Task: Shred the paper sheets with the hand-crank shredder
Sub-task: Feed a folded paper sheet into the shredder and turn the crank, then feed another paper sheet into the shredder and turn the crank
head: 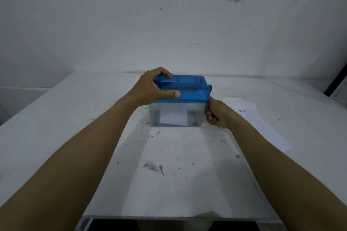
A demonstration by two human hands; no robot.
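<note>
Clear bin (197, 116) w/ white paper (173, 116) inside, L hand (148, 90) grips lid (187, 86).

No readable text, brand or number. The paper sheet (262, 125) near the right edge of the desk (178, 189) carries small dark marks, two of them cross-like, too blurred to read. Nothing legible on the blue shredder (189, 89).

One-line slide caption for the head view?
Left hand holds blue shredder, right hand grips its crank; paper sheets beside.
</note>
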